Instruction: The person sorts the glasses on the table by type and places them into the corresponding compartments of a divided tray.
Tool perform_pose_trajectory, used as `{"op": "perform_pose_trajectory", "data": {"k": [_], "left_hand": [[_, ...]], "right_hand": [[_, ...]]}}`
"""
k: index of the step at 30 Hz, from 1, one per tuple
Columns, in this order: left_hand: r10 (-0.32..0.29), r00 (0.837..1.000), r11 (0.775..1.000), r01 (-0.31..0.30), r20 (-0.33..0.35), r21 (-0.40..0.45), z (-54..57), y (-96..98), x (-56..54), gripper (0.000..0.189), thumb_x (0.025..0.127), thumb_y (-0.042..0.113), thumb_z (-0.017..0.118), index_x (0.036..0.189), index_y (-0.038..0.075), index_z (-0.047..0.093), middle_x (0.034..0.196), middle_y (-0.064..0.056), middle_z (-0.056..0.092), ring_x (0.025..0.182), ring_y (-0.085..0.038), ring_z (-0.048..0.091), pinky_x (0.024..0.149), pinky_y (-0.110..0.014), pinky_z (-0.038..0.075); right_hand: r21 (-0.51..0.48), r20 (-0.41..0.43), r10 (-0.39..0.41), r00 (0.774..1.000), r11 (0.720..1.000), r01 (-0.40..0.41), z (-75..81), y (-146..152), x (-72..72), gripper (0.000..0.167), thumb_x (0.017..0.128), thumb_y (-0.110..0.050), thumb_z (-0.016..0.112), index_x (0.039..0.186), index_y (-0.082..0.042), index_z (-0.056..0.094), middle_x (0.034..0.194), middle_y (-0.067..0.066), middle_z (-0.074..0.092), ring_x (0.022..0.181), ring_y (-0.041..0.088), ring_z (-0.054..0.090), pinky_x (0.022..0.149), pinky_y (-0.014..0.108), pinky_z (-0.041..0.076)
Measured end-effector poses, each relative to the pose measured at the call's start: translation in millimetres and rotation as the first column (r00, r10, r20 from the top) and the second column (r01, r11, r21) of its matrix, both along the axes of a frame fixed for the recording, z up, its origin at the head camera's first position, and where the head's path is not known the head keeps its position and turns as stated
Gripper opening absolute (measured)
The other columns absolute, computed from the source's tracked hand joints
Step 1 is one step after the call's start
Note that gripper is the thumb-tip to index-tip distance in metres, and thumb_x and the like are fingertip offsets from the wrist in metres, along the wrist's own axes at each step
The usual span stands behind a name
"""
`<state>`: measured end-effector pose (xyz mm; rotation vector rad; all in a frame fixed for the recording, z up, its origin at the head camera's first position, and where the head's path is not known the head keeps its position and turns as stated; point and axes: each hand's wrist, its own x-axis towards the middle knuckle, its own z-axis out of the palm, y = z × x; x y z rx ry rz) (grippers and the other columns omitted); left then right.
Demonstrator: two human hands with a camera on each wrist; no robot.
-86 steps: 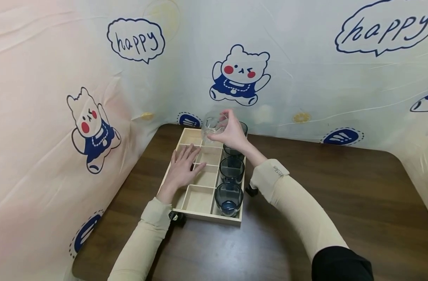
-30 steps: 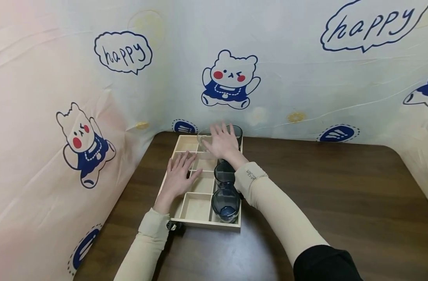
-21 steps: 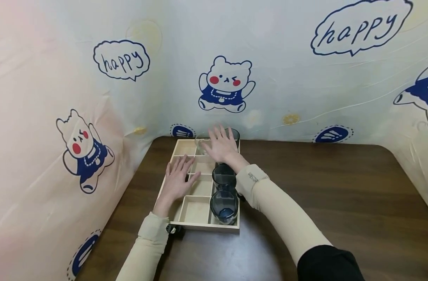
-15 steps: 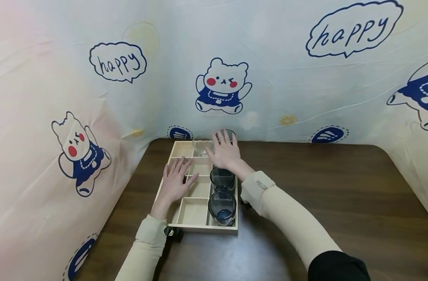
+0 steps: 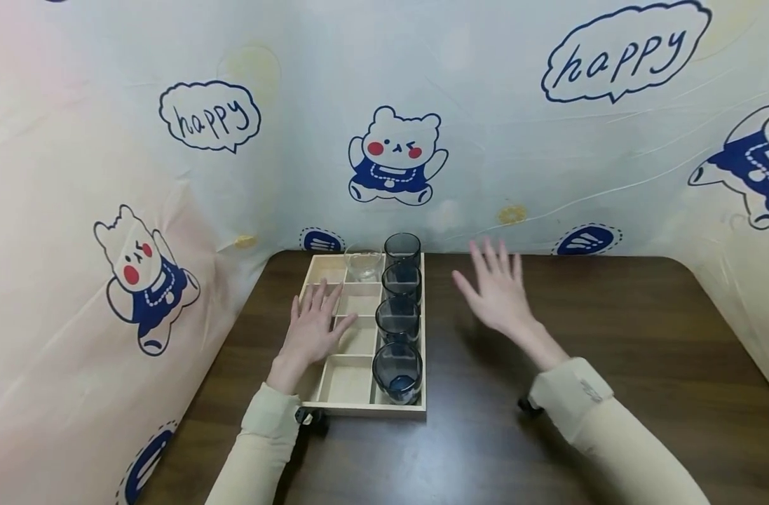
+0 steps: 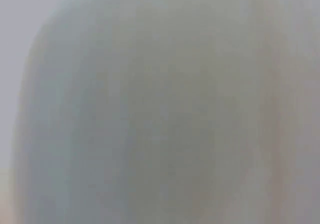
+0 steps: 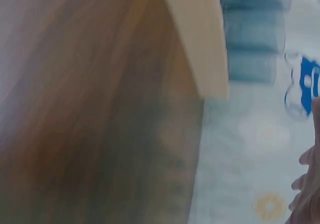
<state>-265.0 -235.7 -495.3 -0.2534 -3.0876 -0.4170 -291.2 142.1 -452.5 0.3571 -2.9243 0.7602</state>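
Note:
A wooden compartment tray (image 5: pixel 384 408) lies on the table in the head view. Down its right column stand several dark blue-grey glasses (image 5: pixel 398 372), one per compartment. A clear glass (image 5: pixel 363 262) sits in the far compartment of the middle column. My left hand (image 5: pixel 310 333) rests over the tray's left column with fingers spread, holding nothing. To the right of the tray, my right hand (image 5: pixel 499 298) hovers above the table, fingers spread and holding nothing. The right wrist view catches the tray's side (image 7: pixel 200 44) and blurred dark glasses (image 7: pixel 252 29). The left wrist view is only a blur.
The brown wooden table (image 5: pixel 611 337) extends widely to the right of the tray. A printed curtain (image 5: pixel 485 105) with bears and lettering hangs along the table's back and left edges. Black wrist camera parts (image 5: pixel 312 419) sit by the left cuff, near the tray's front edge.
My right hand held the clear glass above the tray's far end; the glass now stands in the far middle compartment, released. The right hand has moved away rightward. The left hand stays put.

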Motion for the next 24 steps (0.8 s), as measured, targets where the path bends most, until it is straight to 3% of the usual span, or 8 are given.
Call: {"op": "perform_pose_trajectory", "data": {"k": [4, 7, 12, 18, 24], "left_hand": [[-0.052, 0.997, 0.999, 0.051, -0.053, -0.013, 15.8, 3.0, -2.4, 0.082, 0.109, 0.064, 0.053, 0.176, 0.025, 0.027, 0.185, -0.02, 0.016, 0.172, -0.048, 0.013, 0.136, -0.075, 0.006], [-0.05, 0.994, 0.999, 0.05, -0.095, -0.008, 25.2, 3.8, -3.7, 0.081, 0.108, 0.066, 0.053, 0.176, 0.029, 0.028, 0.185, -0.019, 0.018, 0.173, -0.047, 0.011, 0.135, -0.076, 0.0], [-0.024, 0.998, 1.0, 0.023, -0.054, -0.011, 35.2, 1.3, -1.1, 0.084, 0.107, 0.071, 0.051, 0.176, 0.032, 0.026, 0.187, -0.016, 0.01, 0.174, -0.043, -0.001, 0.134, -0.077, -0.007], [-0.023, 0.998, 1.0, 0.022, -0.064, -0.014, 46.5, -7.5, 1.1, 0.085, 0.106, 0.069, 0.055, 0.177, 0.033, 0.024, 0.188, -0.015, 0.006, 0.175, -0.042, -0.004, 0.135, -0.077, -0.005], [-0.027, 0.998, 0.999, 0.025, -0.054, -0.023, 44.6, -14.1, -0.3, 0.088, 0.106, 0.069, 0.054, 0.177, 0.032, 0.021, 0.188, -0.013, 0.001, 0.175, -0.042, -0.005, 0.134, -0.078, -0.007]], "right_hand": [[0.0, -0.032, -0.08, 0.996, 0.997, 0.08, -10.3, 52, 15.5, 0.087, 0.113, -0.066, 0.038, 0.178, -0.014, 0.012, 0.185, 0.024, 0.001, 0.171, 0.052, -0.009, 0.134, 0.077, -0.009], [0.011, -0.051, -0.142, 0.988, 0.99, 0.143, -17.8, 88, 27.7, 0.089, 0.112, -0.067, 0.04, 0.178, -0.012, 0.014, 0.184, 0.028, 0.002, 0.17, 0.054, -0.008, 0.132, 0.08, -0.008], [0.021, -0.036, -0.221, 0.975, 0.975, 0.222, -29.2, 135, 43.7, 0.091, 0.112, -0.068, 0.039, 0.178, -0.012, 0.012, 0.183, 0.031, 0.0, 0.17, 0.054, -0.012, 0.129, 0.083, -0.01], [0.02, -0.03, -0.266, 0.964, 0.964, 0.267, -36.7, 159, 53.6, 0.093, 0.111, -0.068, 0.04, 0.177, -0.009, 0.012, 0.18, 0.037, 0.004, 0.169, 0.057, -0.013, 0.128, 0.084, -0.012], [0.02, -0.034, -0.268, 0.963, 0.963, 0.268, -38.0, 160, 58.0, 0.092, 0.111, -0.068, 0.041, 0.177, -0.008, 0.014, 0.18, 0.037, 0.004, 0.168, 0.058, -0.01, 0.128, 0.085, -0.011]]}}
